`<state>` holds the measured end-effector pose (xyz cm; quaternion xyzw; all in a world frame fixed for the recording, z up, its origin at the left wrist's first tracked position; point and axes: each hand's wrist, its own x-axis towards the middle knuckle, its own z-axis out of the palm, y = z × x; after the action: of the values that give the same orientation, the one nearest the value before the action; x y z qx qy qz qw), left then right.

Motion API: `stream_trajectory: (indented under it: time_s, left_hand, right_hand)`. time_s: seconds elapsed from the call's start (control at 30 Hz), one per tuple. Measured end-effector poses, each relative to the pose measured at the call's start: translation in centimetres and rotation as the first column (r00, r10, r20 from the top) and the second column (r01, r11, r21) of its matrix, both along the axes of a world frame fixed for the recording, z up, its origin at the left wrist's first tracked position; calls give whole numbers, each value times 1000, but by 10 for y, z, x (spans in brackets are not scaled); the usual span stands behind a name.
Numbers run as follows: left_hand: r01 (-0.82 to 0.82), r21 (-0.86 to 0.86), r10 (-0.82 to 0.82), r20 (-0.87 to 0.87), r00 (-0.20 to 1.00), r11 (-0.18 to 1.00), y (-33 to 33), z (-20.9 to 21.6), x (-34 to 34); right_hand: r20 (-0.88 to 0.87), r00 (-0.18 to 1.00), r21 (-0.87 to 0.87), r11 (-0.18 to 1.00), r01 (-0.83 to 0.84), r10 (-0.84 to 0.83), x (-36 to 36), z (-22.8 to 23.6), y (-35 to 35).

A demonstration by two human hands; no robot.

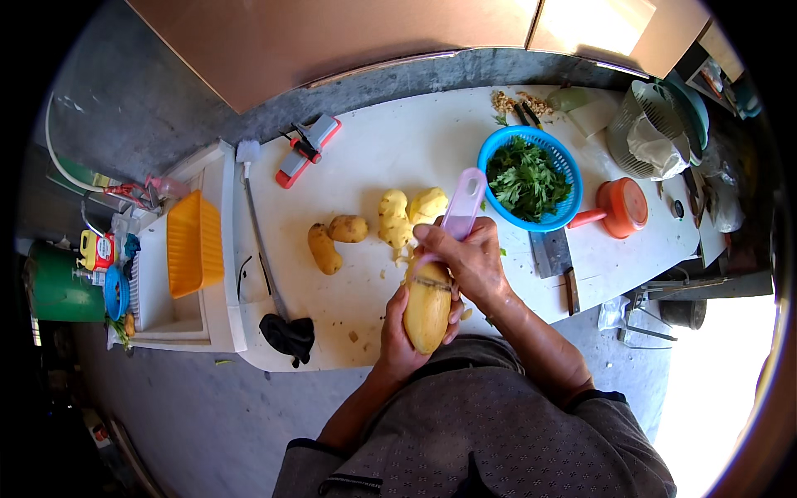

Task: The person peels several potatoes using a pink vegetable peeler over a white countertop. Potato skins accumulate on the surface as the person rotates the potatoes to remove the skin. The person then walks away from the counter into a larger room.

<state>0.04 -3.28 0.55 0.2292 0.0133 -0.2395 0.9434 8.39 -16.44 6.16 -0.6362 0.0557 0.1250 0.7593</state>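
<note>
My left hand [398, 340] is closed round a large potato [427, 319], held upright just past the table's front edge. A peeler [465, 199] with a pale pink-purple handle is gripped by my right hand [475, 257]; its blade lies across the upper part of the potato. Beyond my hands lie two peeled yellow potatoes, a knobbly one [393, 217] and a rounder one [429, 204]. Left of them are two unpeeled brown potatoes, one long [324, 249] and one small [349, 228]. Bits of peel are scattered on the table around them.
A blue basket [573, 178] of green leaves stands right of my hands, beside a cleaver [551, 256] and an orange-red plastic dipper [623, 207]. At left are a sink [228, 290] with an orange basket [195, 245], a long-handled brush [256, 212], a black cloth [287, 334] and a red-grey device [309, 151].
</note>
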Motion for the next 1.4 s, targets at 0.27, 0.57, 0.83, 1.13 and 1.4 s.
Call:
stream_trajectory:
  time_s: [0.27,0.57,0.83,1.13,1.4]
  left_hand:
    - [93,51,-96,49,994,994,9,-2,-5]
    - [162,89,-169,84,982,983,14,5,-10]
    - [29,188,-72,226,971,982,9,14,-4]
    - [-248,376,161,249,955,893,13,-2,7]
    - [-219,247,175,190,966,944,22,-12,2]
  right_hand:
    - [-3,1000,219,976,11,-11,6,-7,1]
    - [-13,999,172,984,42,-40,13,-21,-4]
    - [84,986,51,989,140,-144,19,-42,-36]
    - [293,884,-364,897,-250,365,-27,-1,-35]
    - [100,959,-299,927,-226,266,-24,-11,-45]
